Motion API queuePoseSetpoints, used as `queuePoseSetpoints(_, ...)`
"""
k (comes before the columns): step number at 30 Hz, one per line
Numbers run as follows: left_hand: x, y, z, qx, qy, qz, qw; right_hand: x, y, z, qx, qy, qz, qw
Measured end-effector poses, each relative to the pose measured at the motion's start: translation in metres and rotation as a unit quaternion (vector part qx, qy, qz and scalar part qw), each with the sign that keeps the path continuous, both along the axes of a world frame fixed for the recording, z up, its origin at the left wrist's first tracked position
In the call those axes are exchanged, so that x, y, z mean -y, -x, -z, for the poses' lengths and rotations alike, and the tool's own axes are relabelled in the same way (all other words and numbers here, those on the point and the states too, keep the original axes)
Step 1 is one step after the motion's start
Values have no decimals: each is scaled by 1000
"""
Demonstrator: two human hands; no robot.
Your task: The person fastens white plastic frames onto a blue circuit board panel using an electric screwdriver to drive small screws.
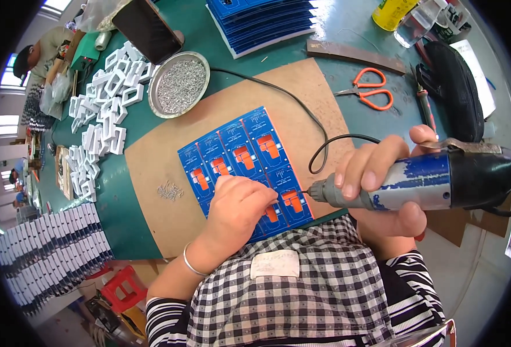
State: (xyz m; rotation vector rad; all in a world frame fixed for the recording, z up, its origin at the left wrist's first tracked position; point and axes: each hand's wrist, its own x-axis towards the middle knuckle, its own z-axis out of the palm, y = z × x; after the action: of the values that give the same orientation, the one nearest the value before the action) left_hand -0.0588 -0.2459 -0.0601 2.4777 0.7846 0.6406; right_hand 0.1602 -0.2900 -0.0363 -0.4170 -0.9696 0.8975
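Observation:
A blue circuit board panel (pixel 232 141) with several orange parts lies tilted on a brown sheet (pixel 151 165) in front of me. My left hand (pixel 238 202) rests on the panel's near half, fingers curled together at an orange part; whatever the fingertips hold is hidden. My right hand (pixel 377 168) is wrapped round a blue and grey electric screwdriver (pixel 417 185), held nearly level. Its thin bit points left, at the panel's right edge by an orange part; I cannot tell whether it touches. Left of the panel lies a small pile of screws (pixel 170 191).
A round metal dish (pixel 153 98) full of screws sits beyond the panel, beside a phone (pixel 146 32) and heaped white frames (pixel 114 84). Farther back are stacked blue panels (pixel 264 29), a metal bar (pixel 357 56) and orange-handled scissors (pixel 374 97). A black cable crosses the sheet.

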Motion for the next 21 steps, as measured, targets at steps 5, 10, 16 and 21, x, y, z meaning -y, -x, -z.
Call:
queuePoseSetpoints(5,1,-5,4,-13,4,-22,1000,5,0,-6,-16,71,-12,997)
queuePoseSetpoints(10,2,-7,5,-18,6,-24,1000,7,5,-9,50,83,16,995)
queuePoseSetpoints(16,-3,-8,5,-40,3,-22,999,2,16,-12,86,79,-6,993)
queuePoseSetpoints(21,-4,-6,13,8,10,-19,1000,-5,18,-10,156,77,-69,982)
